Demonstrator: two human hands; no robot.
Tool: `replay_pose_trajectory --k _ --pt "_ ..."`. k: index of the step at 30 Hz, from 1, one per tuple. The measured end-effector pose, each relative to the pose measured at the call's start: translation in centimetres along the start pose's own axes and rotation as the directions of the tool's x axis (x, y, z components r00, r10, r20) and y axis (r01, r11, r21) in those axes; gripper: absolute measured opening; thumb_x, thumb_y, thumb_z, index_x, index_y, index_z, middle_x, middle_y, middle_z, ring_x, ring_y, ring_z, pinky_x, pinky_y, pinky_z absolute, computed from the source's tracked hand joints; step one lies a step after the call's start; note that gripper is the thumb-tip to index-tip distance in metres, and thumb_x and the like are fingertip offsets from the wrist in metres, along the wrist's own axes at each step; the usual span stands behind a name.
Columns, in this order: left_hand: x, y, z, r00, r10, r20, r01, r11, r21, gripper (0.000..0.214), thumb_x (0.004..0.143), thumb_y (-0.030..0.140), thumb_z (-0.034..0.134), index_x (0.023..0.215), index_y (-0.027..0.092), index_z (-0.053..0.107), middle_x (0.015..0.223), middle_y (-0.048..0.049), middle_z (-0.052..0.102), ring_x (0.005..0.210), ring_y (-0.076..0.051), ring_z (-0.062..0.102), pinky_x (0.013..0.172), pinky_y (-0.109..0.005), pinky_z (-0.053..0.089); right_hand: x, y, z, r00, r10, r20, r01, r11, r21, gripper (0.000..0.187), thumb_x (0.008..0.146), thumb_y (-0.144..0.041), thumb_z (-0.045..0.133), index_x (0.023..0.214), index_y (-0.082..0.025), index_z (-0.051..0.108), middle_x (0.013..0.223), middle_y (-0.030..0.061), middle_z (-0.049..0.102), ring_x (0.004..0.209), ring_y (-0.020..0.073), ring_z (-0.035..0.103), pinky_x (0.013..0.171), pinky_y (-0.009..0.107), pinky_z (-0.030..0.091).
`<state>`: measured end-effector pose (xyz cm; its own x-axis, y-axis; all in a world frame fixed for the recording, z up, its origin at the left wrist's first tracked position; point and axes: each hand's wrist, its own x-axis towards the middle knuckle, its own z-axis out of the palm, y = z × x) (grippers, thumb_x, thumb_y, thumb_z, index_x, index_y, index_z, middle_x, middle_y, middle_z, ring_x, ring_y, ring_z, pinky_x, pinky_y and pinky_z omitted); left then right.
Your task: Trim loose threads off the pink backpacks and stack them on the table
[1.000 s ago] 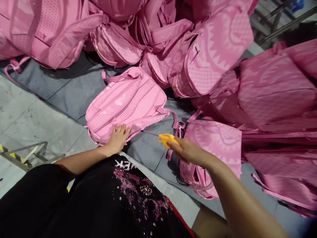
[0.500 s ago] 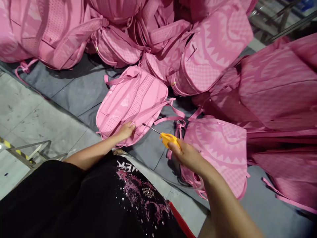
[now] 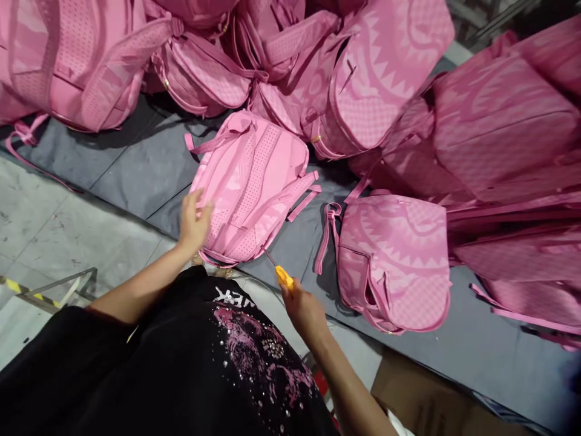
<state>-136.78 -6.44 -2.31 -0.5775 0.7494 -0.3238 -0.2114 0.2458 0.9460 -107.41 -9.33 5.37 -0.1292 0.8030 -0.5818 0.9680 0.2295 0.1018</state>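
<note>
A pink backpack point(image 3: 267, 175) lies with its straps and dotted back panel facing up, in front of my body. My left hand point(image 3: 195, 221) is at its left edge, fingers apart and slightly curled; whether they touch the fabric I cannot tell. In my right hand point(image 3: 302, 306) is a yellow air blow gun point(image 3: 284, 277) with a thin metal nozzle. The nozzle tip is at the backpack's lower right edge. My fingers hide much of its handle. A second pink backpack point(image 3: 394, 254), with a jagged tooth pattern, lies to the right.
Several pink backpacks are piled along the back, including a large patterned one point(image 3: 385, 79) and a strap-side-up one point(image 3: 86, 66). More lie at the right point(image 3: 503, 127). A grey surface point(image 3: 127, 172) is under them. A metal frame point(image 3: 68, 290) stands at lower left, a cardboard box point(image 3: 417, 393) at lower right.
My left hand has moved left, off the strap, and its fingers have spread. My right hand has brought the air blow gun down and left, to the backpack's lower edge.
</note>
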Motion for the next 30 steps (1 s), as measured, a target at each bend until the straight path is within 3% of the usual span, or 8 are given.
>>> replay_pose_trajectory --k 1,3,8,13,20,23,25,30 --pt "0.6 0.2 -1.0 0.987 -0.129 -0.095 0.118 0.986 -0.114 0.032 0.091 0.034 0.066 0.120 0.023 0.061 0.132 -0.0091 0.058 0.133 -0.023 0.051 0.113 -0.038 0.043 -0.1 -0.7 0.8 1.000 0.020 0.007 -0.020 1.000 0.009 0.032 0.107 -0.039 0.039 0.119 -0.019 0.061 0.080 0.0067 0.076 0.075 0.0222 0.075 0.058 0.027 0.040" --pt "1.8 0.3 -2.1 0.919 -0.369 -0.135 0.319 0.901 -0.293 0.021 0.093 0.033 0.064 0.108 0.019 0.061 0.110 -0.0090 0.063 0.114 -0.022 0.061 0.103 -0.037 0.051 -0.1 -2.0 2.0 0.998 0.061 0.016 -0.061 0.998 0.028 0.034 0.108 -0.038 0.034 0.121 -0.018 0.058 0.081 0.0078 0.076 0.076 0.0219 0.075 0.059 0.027 0.040" --pt "3.0 0.3 -2.7 0.852 -0.523 0.008 0.480 0.775 -0.411 0.015 0.100 0.027 0.050 0.101 0.015 0.059 0.091 -0.0074 0.061 0.087 -0.015 0.066 0.089 -0.027 0.058 0.9 -4.1 3.3 0.994 0.111 0.001 -0.111 0.991 0.068 0.032 0.108 -0.036 0.034 0.120 -0.016 0.056 0.084 0.0101 0.075 0.079 0.0220 0.075 0.061 0.026 0.042" --pt "3.4 0.3 -2.7 0.781 -0.579 0.231 0.613 0.644 -0.459 0.025 0.103 0.031 0.045 0.106 0.012 0.061 0.080 -0.0065 0.065 0.075 -0.015 0.068 0.079 -0.024 0.060 1.7 -4.4 3.9 0.995 0.101 -0.003 -0.100 0.989 0.109 0.034 0.108 -0.037 0.034 0.122 -0.017 0.056 0.087 0.0104 0.075 0.083 0.0242 0.076 0.062 0.028 0.043" --pt "4.1 -1.3 -1.5 0.614 -0.550 0.566 0.786 0.484 -0.384 0.048 0.105 0.047 0.038 0.110 0.009 0.066 0.081 -0.0119 0.073 0.077 -0.022 0.075 0.083 -0.037 0.061 3.8 -6.1 3.4 1.000 -0.006 -0.016 0.009 0.986 0.169 0.035 0.107 -0.040 0.038 0.132 -0.021 0.054 0.094 0.0082 0.077 0.087 0.0248 0.075 0.067 0.030 0.047" --pt "4.6 -1.8 -2.0 0.592 -0.494 0.636 0.800 0.458 -0.389 0.054 0.105 0.051 0.032 0.107 0.010 0.066 0.073 -0.0087 0.072 0.066 -0.019 0.074 0.078 -0.032 0.061 4.0 -6.4 3.7 0.999 -0.023 -0.029 0.028 0.986 0.166 0.033 0.105 -0.041 0.043 0.132 -0.024 0.054 0.094 0.0063 0.077 0.087 0.0238 0.075 0.068 0.028 0.046" --pt "4.9 -1.9 -2.4 0.593 -0.469 0.655 0.797 0.454 -0.398 0.056 0.105 0.054 0.032 0.109 0.010 0.066 0.072 -0.0076 0.073 0.064 -0.018 0.073 0.076 -0.030 0.060 3.8 -6.0 4.2 0.999 0.032 -0.042 -0.026 0.989 0.147 0.033 0.106 -0.040 0.042 0.130 -0.021 0.055 0.091 0.0081 0.076 0.083 0.0244 0.075 0.065 0.028 0.045" --pt "5.3 -1.9 -2.3 0.593 -0.458 0.663 0.795 0.466 -0.389 0.067 0.103 0.061 0.026 0.129 0.009 0.060 0.081 -0.0112 0.077 0.078 -0.024 0.077 0.086 -0.038 0.060 4.0 -5.4 5.5 0.975 0.202 -0.092 -0.191 0.975 0.109 0.040 0.108 -0.037 0.033 0.133 -0.012 0.051 0.091 0.0146 0.074 0.078 0.0242 0.074 0.060 0.027 0.041"
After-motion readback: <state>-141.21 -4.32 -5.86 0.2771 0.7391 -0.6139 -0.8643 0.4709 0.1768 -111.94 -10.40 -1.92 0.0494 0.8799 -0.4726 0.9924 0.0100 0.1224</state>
